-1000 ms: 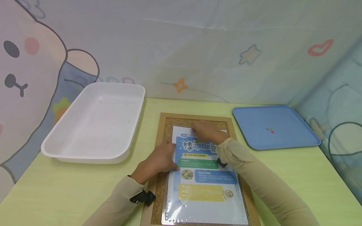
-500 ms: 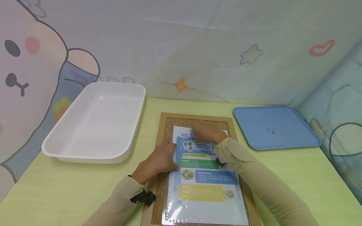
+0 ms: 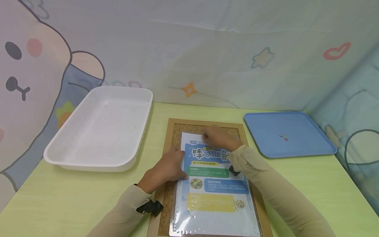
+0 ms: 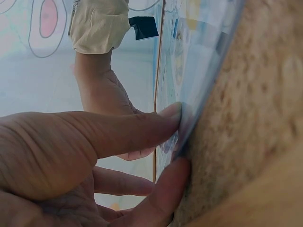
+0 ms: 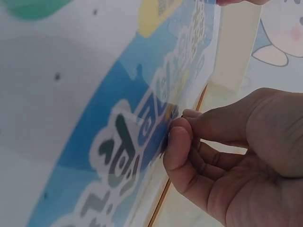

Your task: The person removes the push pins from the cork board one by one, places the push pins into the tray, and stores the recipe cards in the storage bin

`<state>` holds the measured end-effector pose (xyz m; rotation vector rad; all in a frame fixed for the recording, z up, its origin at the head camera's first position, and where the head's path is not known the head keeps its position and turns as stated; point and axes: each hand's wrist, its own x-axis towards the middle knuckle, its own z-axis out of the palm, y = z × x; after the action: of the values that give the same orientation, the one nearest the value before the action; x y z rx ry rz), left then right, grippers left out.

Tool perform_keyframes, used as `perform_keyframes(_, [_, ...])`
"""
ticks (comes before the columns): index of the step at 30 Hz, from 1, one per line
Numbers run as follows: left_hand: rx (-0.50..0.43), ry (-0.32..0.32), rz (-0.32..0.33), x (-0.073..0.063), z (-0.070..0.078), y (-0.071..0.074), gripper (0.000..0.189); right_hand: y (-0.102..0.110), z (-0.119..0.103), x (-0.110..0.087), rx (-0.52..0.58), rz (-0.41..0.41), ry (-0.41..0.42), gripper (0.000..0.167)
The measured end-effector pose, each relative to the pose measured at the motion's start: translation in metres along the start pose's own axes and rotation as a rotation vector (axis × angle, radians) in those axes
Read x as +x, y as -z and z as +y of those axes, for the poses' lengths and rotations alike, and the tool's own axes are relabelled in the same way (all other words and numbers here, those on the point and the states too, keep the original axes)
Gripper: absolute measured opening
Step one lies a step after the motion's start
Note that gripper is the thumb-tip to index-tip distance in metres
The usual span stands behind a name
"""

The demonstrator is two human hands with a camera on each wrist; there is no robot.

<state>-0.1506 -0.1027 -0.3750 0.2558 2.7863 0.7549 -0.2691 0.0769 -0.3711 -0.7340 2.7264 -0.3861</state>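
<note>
A laminated poster (image 3: 211, 184) with blue, green and yellow panels lies on a wood-framed cork board (image 3: 166, 210). At the poster's left edge rests my left hand (image 3: 165, 166), thumb and fingers spread apart. In the left wrist view its thumb (image 4: 165, 120) presses on the plastic and a finger (image 4: 173, 179) touches the edge beside the cork. Near the poster's top edge my right hand (image 3: 220, 138) has thumb and index finger (image 5: 177, 146) brought together against the sheet. They pinch a small pin-like piece, mostly hidden by the fingertips; I cannot tell its exact kind.
To the left stands a large white plastic tub (image 3: 100, 128). A blue tray (image 3: 290, 131) at the right holds a few tiny coloured pieces (image 3: 283, 137). Behind the pale green table (image 3: 314, 181) hangs a printed cloth (image 3: 207, 49).
My right hand wavers slightly at the poster's top, its wrist shifting a little left and then back right. The left hand and the poster stay in place.
</note>
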Motion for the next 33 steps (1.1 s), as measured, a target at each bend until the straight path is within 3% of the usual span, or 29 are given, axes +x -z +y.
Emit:
perform_keyframes(11, [-0.002, 0.001, 0.007, -0.001, 0.0, 0.0, 0.075, 0.011, 0.02, -0.011, 0.0, 0.094, 0.042, 0.013])
perform_keyframes(18, [-0.017, 0.008, 0.013, -0.001, -0.002, 0.0, 0.076, 0.02, 0.044, -0.021, -0.024, 0.141, 0.043, 0.014])
perform_keyframes(28, [-0.016, 0.003, 0.008, -0.001, -0.002, 0.001, 0.074, 0.045, 0.108, -0.051, -0.021, 0.164, 0.03, 0.016])
perform_keyframes(33, [-0.026, 0.003, -0.001, -0.001, -0.002, 0.001, 0.069, 0.058, 0.148, -0.073, -0.055, 0.155, -0.063, 0.011])
